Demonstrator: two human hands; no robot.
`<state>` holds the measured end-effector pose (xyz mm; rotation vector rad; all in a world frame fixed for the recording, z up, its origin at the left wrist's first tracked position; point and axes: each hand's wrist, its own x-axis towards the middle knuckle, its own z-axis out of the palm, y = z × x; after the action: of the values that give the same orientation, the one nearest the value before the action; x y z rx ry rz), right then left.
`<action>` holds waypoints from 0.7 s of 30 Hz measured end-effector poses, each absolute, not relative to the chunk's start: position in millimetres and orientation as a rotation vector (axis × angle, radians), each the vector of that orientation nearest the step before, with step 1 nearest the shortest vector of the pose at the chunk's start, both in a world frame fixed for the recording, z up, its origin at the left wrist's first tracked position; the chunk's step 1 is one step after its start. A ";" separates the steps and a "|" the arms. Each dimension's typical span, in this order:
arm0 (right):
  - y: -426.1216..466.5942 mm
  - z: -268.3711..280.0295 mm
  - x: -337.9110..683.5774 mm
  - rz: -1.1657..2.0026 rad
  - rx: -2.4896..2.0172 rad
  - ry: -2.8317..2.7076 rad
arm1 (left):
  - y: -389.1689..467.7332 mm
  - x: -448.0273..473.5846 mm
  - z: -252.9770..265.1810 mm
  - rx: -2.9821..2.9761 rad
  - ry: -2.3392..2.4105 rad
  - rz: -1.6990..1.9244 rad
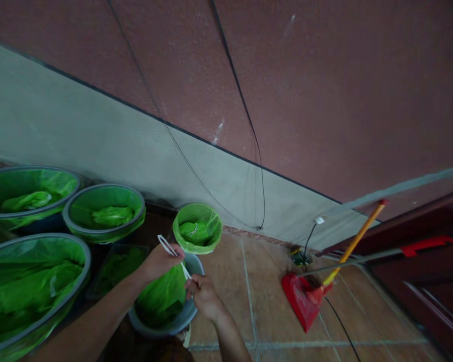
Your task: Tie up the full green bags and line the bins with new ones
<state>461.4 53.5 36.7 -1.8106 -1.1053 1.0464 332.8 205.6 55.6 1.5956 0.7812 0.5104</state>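
Green bag (164,291) sits sunk in bin (190,314), sides seemingly keeping it upright; white cord (185,271) held above bag, likely lifted clear for two-handed grip; left hand (171,257) closed, pinching cord by its loop; right hand (205,296) closed too, pinching cord lower down; small bin (198,248) stands beyond, near wall (211,183).

The left forearm (109,301) slants past the left side of the grey bucket (186,321); the left hand (168,258) is above its far rim, fingers pinched. The right hand (204,296) is by its right rim, fingers curled.
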 end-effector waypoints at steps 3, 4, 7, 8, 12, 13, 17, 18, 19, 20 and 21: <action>67.9 33.4 467.7 0.831 -1.863 -1.075 | 206.3 335.3 53.6 1.641 0.777 0.561; 74.5 34.2 469.4 0.744 -1.859 -1.040 | 205.8 336.6 52.7 1.641 0.774 0.570; 95.9 38.7 471.7 0.677 -1.793 -0.901 | 200.8 341.1 50.7 1.628 0.771 0.592; 102.3 40.0 471.4 0.735 -1.759 -0.867 | 198.2 342.5 50.3 1.621 0.777 0.607; 117.6 42.2 466.6 1.030 -1.607 -0.741 | 189.4 346.2 49.3 1.614 0.812 0.693; 118.8 42.2 465.2 1.077 -1.580 -0.701 | 188.5 346.5 48.9 1.618 0.826 0.713; 117.8 42.0 461.6 1.184 -1.499 -0.457 | 190.8 344.2 48.1 1.587 0.911 0.703; 117.1 42.2 461.1 1.197 -1.486 -0.401 | 192.3 343.1 48.6 1.568 0.923 0.680; 116.4 42.5 460.5 1.205 -1.476 -0.358 | 193.8 341.8 49.4 1.553 0.928 0.655; 115.8 42.9 459.8 1.208 -1.468 -0.330 | 195.4 340.5 50.3 1.544 0.928 0.636; 115.5 43.3 459.1 1.208 -1.458 -0.312 | 196.7 339.3 51.2 1.544 0.921 0.622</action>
<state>459.1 115.5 43.3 -1.4579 -0.3124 1.2077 339.3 196.7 51.2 1.5445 0.9209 0.6215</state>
